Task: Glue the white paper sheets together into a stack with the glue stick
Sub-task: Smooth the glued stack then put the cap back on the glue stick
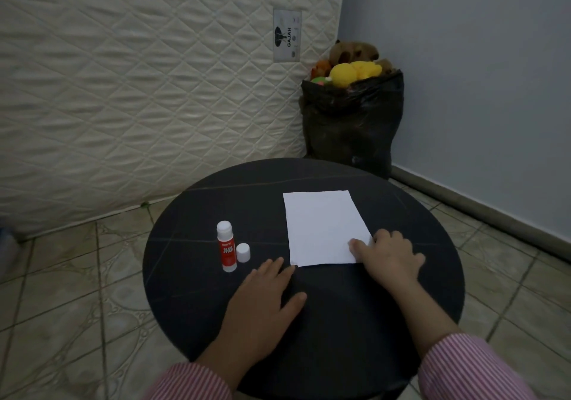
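The white paper lies flat on the round black table, right of centre and toward the far half. From above it reads as a single rectangle with aligned edges; whether it is one sheet or several already stacked cannot be told from this view. No loose sheets are visible elsewhere on the table.

The glue stick stands upright on the left part of the table, well apart from the paper. Its cap is off and stands just beside it on the right. Uncapping is therefore complete.

The left hand is open and flat on the table, palm down, fingertips at the near left corner of the paper. The right hand is open, fingers resting on the near right corner of the paper and pressing it down. Neither hand grips anything.

Assessment: the hands appear to be squaring or pressing the paper. No glue film is discernible on the top surface. Probable remaining steps: confirm the bond, then recap the glue stick. If further sheets exist, none are in view.
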